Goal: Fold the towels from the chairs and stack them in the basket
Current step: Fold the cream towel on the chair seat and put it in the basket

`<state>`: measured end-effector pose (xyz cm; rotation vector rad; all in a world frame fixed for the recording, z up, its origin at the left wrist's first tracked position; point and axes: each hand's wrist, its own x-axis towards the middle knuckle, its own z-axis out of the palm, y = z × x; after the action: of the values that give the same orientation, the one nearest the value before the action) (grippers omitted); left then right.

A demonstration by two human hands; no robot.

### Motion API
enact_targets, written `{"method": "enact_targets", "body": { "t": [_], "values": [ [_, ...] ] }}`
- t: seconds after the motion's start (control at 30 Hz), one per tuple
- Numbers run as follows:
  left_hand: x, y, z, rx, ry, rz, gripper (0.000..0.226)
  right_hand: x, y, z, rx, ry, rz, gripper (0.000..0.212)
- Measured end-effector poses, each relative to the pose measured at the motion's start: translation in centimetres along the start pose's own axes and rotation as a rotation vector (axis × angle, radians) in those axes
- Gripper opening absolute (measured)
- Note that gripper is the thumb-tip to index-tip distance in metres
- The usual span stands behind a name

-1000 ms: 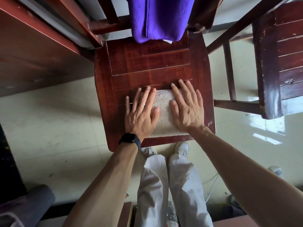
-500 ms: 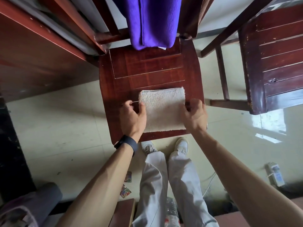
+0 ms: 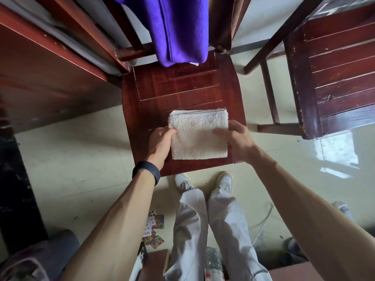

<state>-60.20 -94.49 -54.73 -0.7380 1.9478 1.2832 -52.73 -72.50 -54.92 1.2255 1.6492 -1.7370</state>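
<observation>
A folded cream towel (image 3: 197, 136) is over the front half of the dark red wooden chair seat (image 3: 178, 92). My left hand (image 3: 160, 144) grips its left edge, thumb on top and fingers curled under. My right hand (image 3: 236, 139) grips the right edge the same way. Whether the towel still touches the seat I cannot tell. A purple towel (image 3: 180, 29) hangs over the chair's backrest, with a brown cloth (image 3: 225, 21) beside it. No basket is in view.
A second wooden chair (image 3: 334, 67) stands at the right. A dark red desk (image 3: 46, 74) runs along the left. Playing cards (image 3: 154, 226) lie on the tiled floor by my feet, and a plastic bottle (image 3: 213, 262) stands between my legs.
My hands went from pressing flat on the towel to its two sides, where they now grip its edges. The towel has shifted slightly toward the seat's front.
</observation>
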Motion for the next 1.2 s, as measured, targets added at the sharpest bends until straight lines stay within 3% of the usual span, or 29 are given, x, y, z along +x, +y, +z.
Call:
{"method": "enact_targets", "body": {
  "t": [0.07,0.17,0.3,0.47,0.53,0.63,0.9,1.03,1.2],
  "values": [
    [-1.1,0.4,-0.4,-0.02,-0.047,0.027,0.027,-1.9,-0.7,-0.9,0.0,-0.023,-0.078,0.035],
    [-4.0,2.1,-0.6,-0.047,-0.194,0.033,0.018,-5.2,-2.0,-3.0,0.03,-0.035,-0.114,0.026],
    [-9.9,5.6,-0.3,-0.056,-0.315,-0.005,0.025,-11.0,-3.9,-7.1,0.103,-0.105,-0.097,0.03],
    [-19.4,11.2,0.4,0.031,-0.382,0.026,0.058,-21.2,-7.6,-11.9,0.151,-0.058,-0.1,0.029],
    [-23.0,13.5,1.1,0.05,-0.413,0.047,0.043,-25.2,-9.1,-13.8,0.183,-0.02,-0.123,0.025],
    [-28.4,16.6,2.7,0.08,-0.484,0.084,0.019,-30.7,-10.3,-16.8,0.232,0.071,-0.159,0.023],
    [-39.8,23.3,11.1,0.321,-0.844,0.211,0.031,-44.1,-7.8,-24.3,0.469,0.474,-0.233,0.015],
    [-45.5,25.9,18.3,0.527,-1.002,0.36,0.043,-49.2,-5.1,-29.2,0.619,0.658,-0.261,0.016],
    [-52.3,26.4,28.9,0.648,-1.147,0.415,0.039,-54.2,-1.5,-35.2,0.773,0.814,-0.316,0.027]
  ]
}}
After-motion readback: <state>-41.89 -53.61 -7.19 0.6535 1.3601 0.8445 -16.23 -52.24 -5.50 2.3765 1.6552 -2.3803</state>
